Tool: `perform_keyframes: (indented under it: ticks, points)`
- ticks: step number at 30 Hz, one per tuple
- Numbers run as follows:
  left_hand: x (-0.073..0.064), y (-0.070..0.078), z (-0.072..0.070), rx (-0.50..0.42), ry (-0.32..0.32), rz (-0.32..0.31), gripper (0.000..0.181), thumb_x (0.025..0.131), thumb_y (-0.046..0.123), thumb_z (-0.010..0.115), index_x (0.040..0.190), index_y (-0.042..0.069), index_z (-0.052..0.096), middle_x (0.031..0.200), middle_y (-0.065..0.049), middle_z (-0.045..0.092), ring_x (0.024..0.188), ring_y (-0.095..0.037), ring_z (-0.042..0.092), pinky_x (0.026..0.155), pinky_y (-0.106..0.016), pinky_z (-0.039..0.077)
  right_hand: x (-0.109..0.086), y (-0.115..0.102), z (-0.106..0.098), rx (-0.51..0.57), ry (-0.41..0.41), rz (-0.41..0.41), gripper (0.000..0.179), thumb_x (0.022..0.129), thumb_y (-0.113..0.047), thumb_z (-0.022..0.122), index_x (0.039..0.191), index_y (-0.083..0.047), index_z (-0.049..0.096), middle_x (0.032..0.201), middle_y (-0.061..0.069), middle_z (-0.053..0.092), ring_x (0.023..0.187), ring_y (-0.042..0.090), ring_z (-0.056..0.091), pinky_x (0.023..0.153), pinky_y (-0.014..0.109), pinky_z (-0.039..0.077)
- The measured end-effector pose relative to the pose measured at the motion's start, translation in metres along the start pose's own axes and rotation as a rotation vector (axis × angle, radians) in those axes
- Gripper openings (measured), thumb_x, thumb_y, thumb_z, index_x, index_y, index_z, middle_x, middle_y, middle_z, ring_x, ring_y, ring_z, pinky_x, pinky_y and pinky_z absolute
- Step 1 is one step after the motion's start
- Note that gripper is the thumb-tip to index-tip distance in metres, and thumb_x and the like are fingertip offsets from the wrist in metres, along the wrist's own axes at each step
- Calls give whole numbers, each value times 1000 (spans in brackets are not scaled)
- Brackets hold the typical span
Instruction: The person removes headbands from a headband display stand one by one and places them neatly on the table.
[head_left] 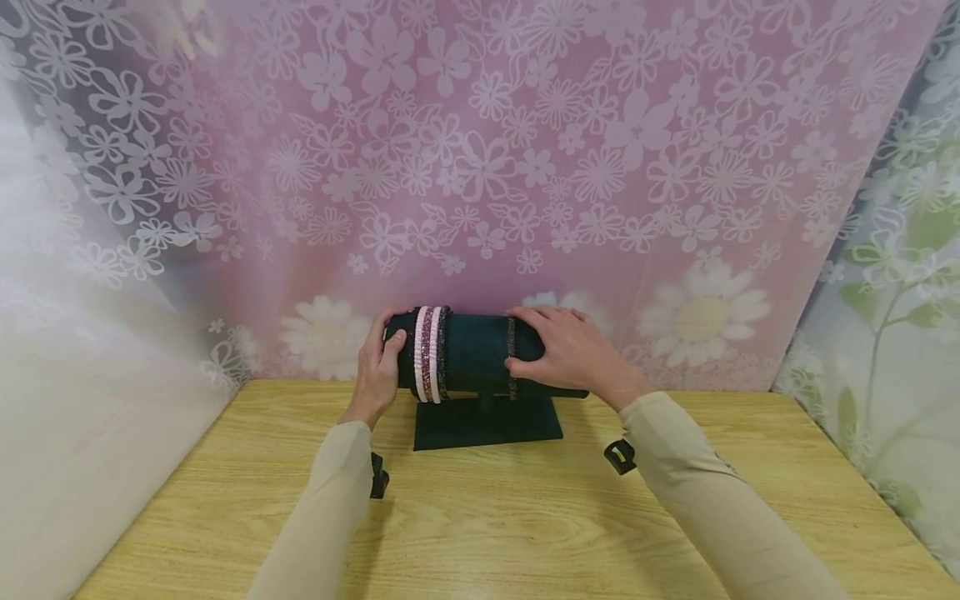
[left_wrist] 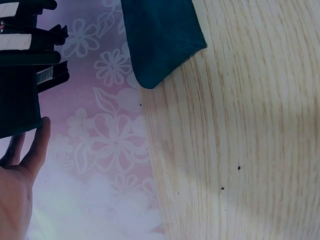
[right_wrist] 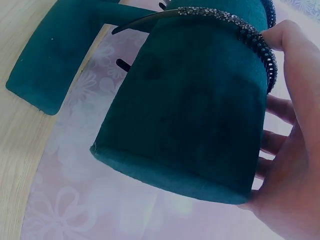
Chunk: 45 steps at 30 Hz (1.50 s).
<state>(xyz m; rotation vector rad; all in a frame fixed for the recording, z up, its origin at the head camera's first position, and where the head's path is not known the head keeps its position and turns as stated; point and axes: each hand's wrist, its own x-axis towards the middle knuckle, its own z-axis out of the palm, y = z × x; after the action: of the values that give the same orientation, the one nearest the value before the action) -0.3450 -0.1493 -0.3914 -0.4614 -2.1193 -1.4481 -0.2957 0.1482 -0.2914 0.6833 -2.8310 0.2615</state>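
A dark green velvet display roll point(head_left: 477, 350) stands on a flat velvet base point(head_left: 487, 423). Around its left part sit several headbands side by side, pink ones point(head_left: 420, 354) among dark and glittery ones. My left hand point(head_left: 377, 367) holds the roll's left end, thumb in front, other fingers largely hidden behind. Farther right, a dark glittery headband point(right_wrist: 215, 14) encircles the roll, its tapered tip hanging free of the velvet. My right hand point(head_left: 573, 350) holds this headband, thumb point(right_wrist: 287, 37) against its beaded front edge and fingers reaching behind the roll.
The base rests on a wood-grain table point(head_left: 487, 525) near its back edge. A pink flowered curtain point(head_left: 480, 167) hangs just behind, with pale sheets at both sides. Black straps point(head_left: 620, 457) show at the wrists.
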Motion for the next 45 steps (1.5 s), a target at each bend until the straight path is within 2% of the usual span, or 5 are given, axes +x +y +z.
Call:
perform_keyframes:
  ticks: [16,24,32,45]
  points:
    - [-1,1,0,10,5,1,44,109,34,39,148,17,48,146,-2,54,126,-25,55,108,-48,42,-7,11,0,6,-4,19,83,89,-59,66,158,-22,41,157,14,47,141,42,47,117,65,32]
    - [-2,2,0,-1,2,1,43,109,33,40,148,17,48,146,-3,54,124,-24,55,107,-48,42,-11,17,1,41,0,31,82,89,-56,67,157,-20,41,157,16,47,141,41,47,115,62,38]
    - [-1,1,0,-16,2,-7,42,109,32,40,148,18,48,145,-3,55,121,-24,57,104,-48,44,-17,23,0,100,-3,44,81,90,-52,68,158,-20,39,157,19,44,142,43,45,112,65,40]
    - [-1,1,1,-18,5,2,42,109,31,40,148,16,48,145,-2,55,123,-23,56,106,-47,43,-25,34,-3,77,5,55,79,91,-52,68,158,-21,39,156,19,45,141,44,44,111,65,41]
